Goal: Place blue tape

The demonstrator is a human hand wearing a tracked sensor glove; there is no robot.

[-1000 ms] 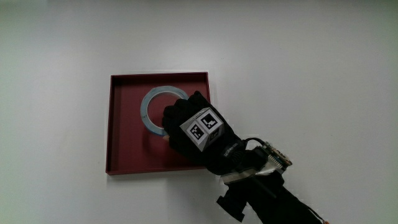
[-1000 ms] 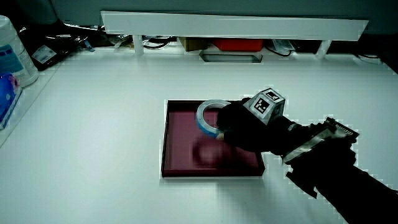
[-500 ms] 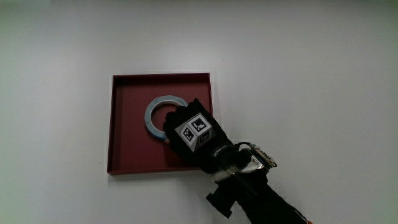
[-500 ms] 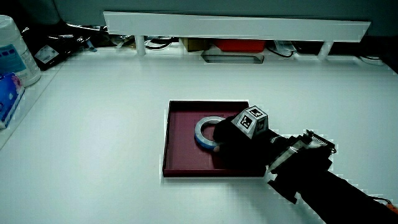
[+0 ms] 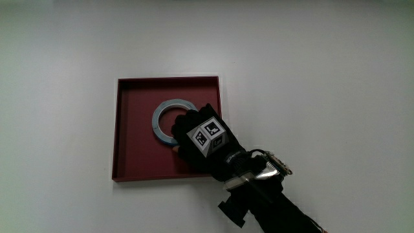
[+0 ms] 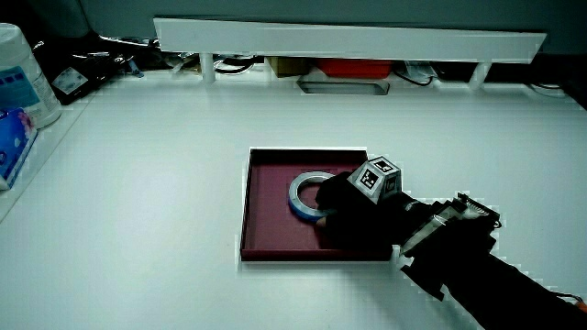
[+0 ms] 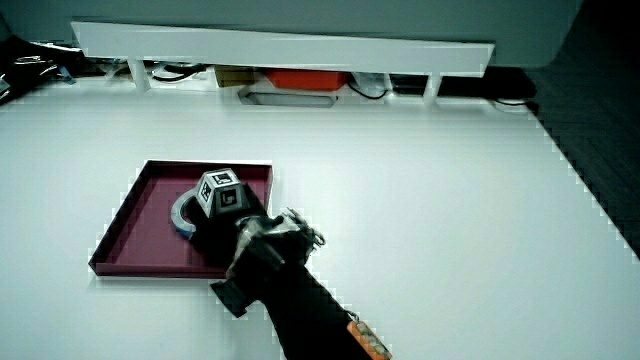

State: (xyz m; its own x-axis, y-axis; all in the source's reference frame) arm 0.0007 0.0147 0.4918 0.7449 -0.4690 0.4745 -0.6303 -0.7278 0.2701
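The blue tape [image 5: 162, 117] is a pale blue ring lying flat inside the dark red tray [image 5: 131, 162]. The hand [image 5: 183, 134] rests over the part of the ring nearest the person, its fingers curled onto the ring's rim and covering that part. The patterned cube sits on the back of the hand, and the forearm crosses the tray's rim toward the person. In both side views the tape [image 6: 302, 189] [image 7: 181, 213] lies low in the tray [image 6: 266, 231] [image 7: 128, 247] with the hand [image 6: 341, 203] [image 7: 213, 228] on it.
A low white partition [image 6: 348, 38] [image 7: 280, 45] runs along the table's edge farthest from the person, with a red item [image 6: 348, 66] and cables under it. A white container [image 6: 16, 78] stands at the table's edge in a side view.
One second ago the tape was held tilted above the tray; it has come down to lie flat on the tray floor. In the last half second the hand barely moved.
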